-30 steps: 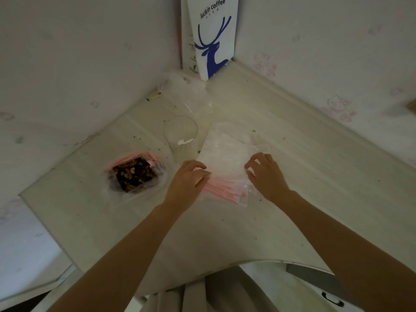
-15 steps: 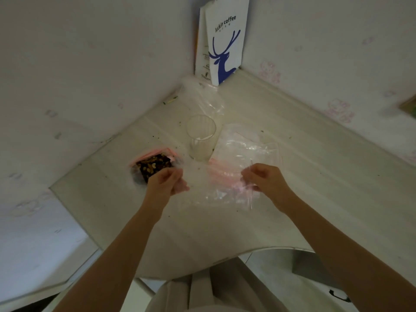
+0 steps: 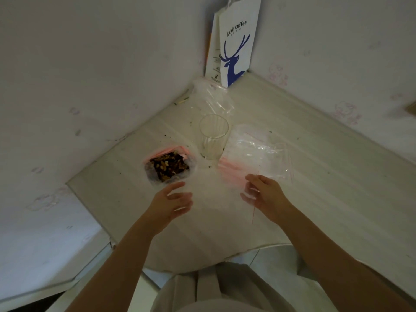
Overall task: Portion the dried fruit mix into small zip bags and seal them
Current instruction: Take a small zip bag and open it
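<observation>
Pale wood table (image 3: 315, 199) fills the corner, crumbs scattered on it. White paper bag (image 3: 236, 41) with a blue deer stands upright at the back against the wall. Crumpled clear plastic (image 3: 209, 97) lies in front of it. A pile of empty zip bags (image 3: 258, 152) with pink strips lies flat to the right of the glass (image 3: 212, 136), which is upright, looks empty, and sits between the pile and the fruit. The fruit mix (image 3: 168, 165) sits in its own open bag with the rim rolled down, left of the glass and just beyond the left hand (image 3: 168, 202). Left hand fingers are loosely spread and blurred, with no clear grip on anything. Right hand (image 3: 263, 194) has fingers curled and appears to pinch one thin zip bag (image 3: 253, 212), lifted off the table; its red strip runs nearly vertical past the fingers, and the film is almost invisible. Step in hand, judged: opening this one bag before filling. To do it well, the left hand likely needs to take the other lip so both sides part at the strip, then hold the mouth wide and close to the fruit. The film is flimsy and may cling shut or fold over. The glass looks easy to knock, since it stands near both hands.
</observation>
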